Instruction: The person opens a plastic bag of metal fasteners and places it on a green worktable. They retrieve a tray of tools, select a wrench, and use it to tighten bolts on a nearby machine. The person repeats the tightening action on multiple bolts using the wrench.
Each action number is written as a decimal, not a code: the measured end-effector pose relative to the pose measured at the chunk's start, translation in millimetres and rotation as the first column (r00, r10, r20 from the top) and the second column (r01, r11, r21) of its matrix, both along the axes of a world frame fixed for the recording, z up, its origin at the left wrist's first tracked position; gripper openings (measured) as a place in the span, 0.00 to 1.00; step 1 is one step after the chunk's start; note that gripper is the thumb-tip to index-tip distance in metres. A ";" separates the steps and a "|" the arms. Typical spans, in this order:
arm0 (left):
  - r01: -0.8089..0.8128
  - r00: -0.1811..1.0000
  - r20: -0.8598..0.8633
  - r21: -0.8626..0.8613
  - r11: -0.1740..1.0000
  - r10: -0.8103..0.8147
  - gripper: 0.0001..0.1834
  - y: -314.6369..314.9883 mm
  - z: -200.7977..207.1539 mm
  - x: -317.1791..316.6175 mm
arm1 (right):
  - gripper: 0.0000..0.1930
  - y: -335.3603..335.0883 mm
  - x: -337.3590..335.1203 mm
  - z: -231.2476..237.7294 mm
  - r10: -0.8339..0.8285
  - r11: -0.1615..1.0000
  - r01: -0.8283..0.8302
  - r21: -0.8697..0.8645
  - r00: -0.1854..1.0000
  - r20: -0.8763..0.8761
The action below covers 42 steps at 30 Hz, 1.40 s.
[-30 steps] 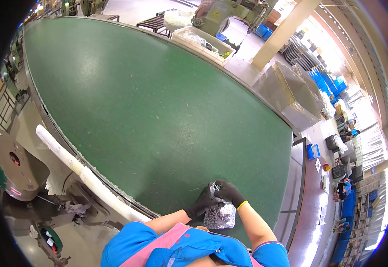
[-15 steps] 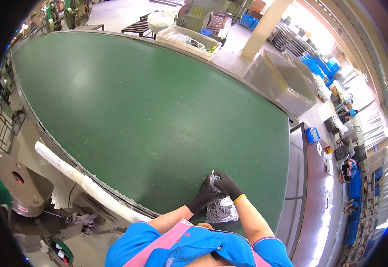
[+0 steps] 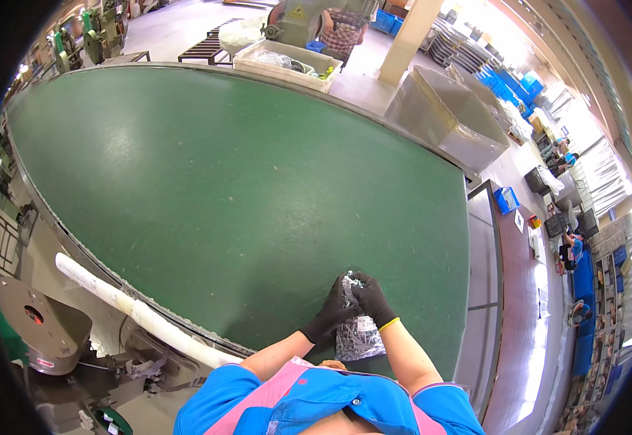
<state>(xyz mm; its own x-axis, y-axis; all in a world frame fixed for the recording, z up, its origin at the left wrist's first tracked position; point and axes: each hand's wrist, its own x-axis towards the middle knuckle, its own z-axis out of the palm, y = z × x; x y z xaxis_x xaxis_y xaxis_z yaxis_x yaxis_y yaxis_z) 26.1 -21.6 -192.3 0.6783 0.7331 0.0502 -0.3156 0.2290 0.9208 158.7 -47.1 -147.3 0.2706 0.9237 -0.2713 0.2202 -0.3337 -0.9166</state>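
Past the far edge of the green table [image 3: 222, 181], cream bin [image 3: 283, 71] and grey box [image 3: 475, 148]; along its left edge, white pipe [image 3: 135, 312]. Over its near side, with left hand [image 3: 332, 314] and right hand [image 3: 375, 301] gloved and angled inward, pinching a clear bag [image 3: 362, 339] by the upper end between closely curled fingers. Widest room ahead and leftward across it; narrower toward its right edge.

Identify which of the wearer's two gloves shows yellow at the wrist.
The right glove: a yellow band edges it, while the left glove shows only dark material.
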 end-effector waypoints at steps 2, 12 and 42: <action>-0.027 0.995 -0.084 0.212 0.977 0.045 0.55 1.0 0.2 3.5 | 0.16 1.7 0.4 3.6 -0.028 0.999 0.027 -0.027 0.998 -0.049; 0.042 0.997 -0.065 0.127 0.991 -0.034 0.50 11.7 30.8 -5.1 | 0.21 16.0 -9.6 12.5 -0.048 0.997 0.062 -0.045 0.963 0.265; -0.220 0.965 0.098 -0.206 0.953 0.244 0.10 69.4 20.9 14.8 | 0.14 44.9 -25.3 -4.2 -0.293 0.906 0.393 0.158 0.850 -0.439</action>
<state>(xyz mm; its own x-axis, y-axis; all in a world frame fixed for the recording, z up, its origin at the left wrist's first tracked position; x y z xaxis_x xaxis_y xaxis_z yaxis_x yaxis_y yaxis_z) 40.9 47.8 -171.4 0.4863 0.8731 -0.0360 -0.4873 0.3051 0.8182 133.4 -2.2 -151.5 0.4980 0.8406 -0.2130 -0.2660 -0.0858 -0.9602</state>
